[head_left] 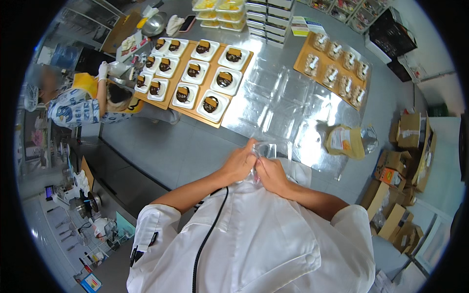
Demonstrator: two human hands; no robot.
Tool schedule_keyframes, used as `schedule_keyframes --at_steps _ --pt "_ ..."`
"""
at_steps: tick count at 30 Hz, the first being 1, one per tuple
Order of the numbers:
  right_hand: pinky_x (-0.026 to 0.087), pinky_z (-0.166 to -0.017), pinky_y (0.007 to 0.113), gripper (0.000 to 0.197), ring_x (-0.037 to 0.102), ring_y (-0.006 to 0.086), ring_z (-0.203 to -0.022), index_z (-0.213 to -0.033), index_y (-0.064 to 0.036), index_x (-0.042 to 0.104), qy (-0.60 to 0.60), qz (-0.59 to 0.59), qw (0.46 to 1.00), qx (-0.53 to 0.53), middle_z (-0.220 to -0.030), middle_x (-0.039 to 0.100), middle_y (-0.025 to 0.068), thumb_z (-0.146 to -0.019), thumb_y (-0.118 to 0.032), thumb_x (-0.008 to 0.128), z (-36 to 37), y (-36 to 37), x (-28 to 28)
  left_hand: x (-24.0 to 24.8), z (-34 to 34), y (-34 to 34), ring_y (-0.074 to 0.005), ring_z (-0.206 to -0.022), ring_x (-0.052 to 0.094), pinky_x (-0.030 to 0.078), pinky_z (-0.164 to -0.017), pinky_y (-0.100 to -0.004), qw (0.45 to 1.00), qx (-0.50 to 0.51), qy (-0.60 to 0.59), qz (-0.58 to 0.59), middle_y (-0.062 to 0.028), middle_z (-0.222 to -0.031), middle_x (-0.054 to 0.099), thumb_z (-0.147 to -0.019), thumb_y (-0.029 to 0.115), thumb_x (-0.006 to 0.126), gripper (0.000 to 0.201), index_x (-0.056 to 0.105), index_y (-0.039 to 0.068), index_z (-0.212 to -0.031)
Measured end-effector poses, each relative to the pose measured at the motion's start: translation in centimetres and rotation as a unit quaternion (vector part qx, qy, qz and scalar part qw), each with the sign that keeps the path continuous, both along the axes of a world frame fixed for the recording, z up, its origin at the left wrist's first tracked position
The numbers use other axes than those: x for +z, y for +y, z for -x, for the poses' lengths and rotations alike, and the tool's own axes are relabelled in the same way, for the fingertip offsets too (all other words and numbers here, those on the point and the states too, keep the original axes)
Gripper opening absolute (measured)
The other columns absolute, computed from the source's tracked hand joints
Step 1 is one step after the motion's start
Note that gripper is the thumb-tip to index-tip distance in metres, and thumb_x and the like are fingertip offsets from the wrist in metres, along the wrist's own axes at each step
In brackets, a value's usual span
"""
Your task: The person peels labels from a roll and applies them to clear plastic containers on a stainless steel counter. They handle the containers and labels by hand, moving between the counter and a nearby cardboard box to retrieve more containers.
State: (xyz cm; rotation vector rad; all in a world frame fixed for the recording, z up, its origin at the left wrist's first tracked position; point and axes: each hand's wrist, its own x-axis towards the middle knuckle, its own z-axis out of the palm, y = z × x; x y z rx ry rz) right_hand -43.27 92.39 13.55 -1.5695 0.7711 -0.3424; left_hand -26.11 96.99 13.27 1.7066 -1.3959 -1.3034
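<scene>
Close in front of my white jacket, both hands are together at the near edge of the steel table. My left hand has its fingers curled in on a clear plastic container. Beside it, my right hand is closed on the same see-through piece. The container's exact shape is hard to make out against the shiny metal. Just beyond my hands, several more clear plastic containers lie spread on the table.
To the left, wooden boards bear white trays of chocolate-topped cakes, where a co-worker in a yellow apron stands. At right are a board of packed pastries, a foil-lined pouch and cardboard boxes. Stacked tubs stand behind.
</scene>
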Motion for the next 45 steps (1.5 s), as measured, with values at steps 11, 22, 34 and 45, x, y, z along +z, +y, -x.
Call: schedule_keyframes --at_steps 11,22,34,45 --pt "0.052 -0.06 0.049 0.029 0.067 0.0406 -0.063 -0.085 0.0049 0.062 0.026 0.103 0.994 -0.021 -0.068 0.066 0.0214 -0.101 -0.017 0.049 0.8 0.1 -0.4 2.2 1.0 -1.7 -0.0502 -0.073 0.063 0.049 -0.068 -0.0543 0.991 -0.06 -0.121 -0.013 -0.0283 -0.075 0.064 -0.092 0.019 0.043 0.043 0.05 0.0 -0.13" --pt "0.05 -0.06 0.049 0.035 0.062 0.0457 -0.064 -0.078 0.0045 0.057 0.007 0.107 0.994 0.024 -0.068 0.061 0.0255 -0.101 -0.019 0.047 2.0 0.0 -0.9 0.0 -0.7 -1.6 -0.0459 -0.07 0.065 0.052 -0.066 -0.0486 0.992 -0.083 -0.091 0.021 -0.0276 -0.075 0.064 -0.089 0.02 0.048 0.043 0.062 -0.006 -0.12" --pt "0.049 -0.051 0.04 0.018 0.06 0.0323 -0.053 -0.079 -0.0011 0.055 -0.143 0.244 0.955 -0.09 -0.065 0.06 0.015 -0.096 -0.005 0.056 4.2 1.1 1.2 -3.3 -1.7 -0.9 -0.0352 -0.061 0.063 0.047 -0.059 -0.0462 0.994 -0.023 -0.105 -0.002 -0.0277 -0.069 0.058 -0.091 0.021 0.048 0.036 0.066 -0.007 -0.103" --pt "0.052 -0.063 0.044 0.014 0.065 0.0319 -0.076 -0.096 -0.0048 0.065 0.23 0.495 0.811 -0.209 -0.085 0.065 0.0137 -0.097 -0.019 0.062 12.7 -15.3 3.3 -7.7 -2.7 1.7 -0.0181 -0.06 0.054 0.045 -0.058 -0.0376 0.985 0.159 0.027 -0.063 -0.0109 -0.065 0.056 -0.099 0.021 0.045 0.031 0.063 -0.003 -0.094"
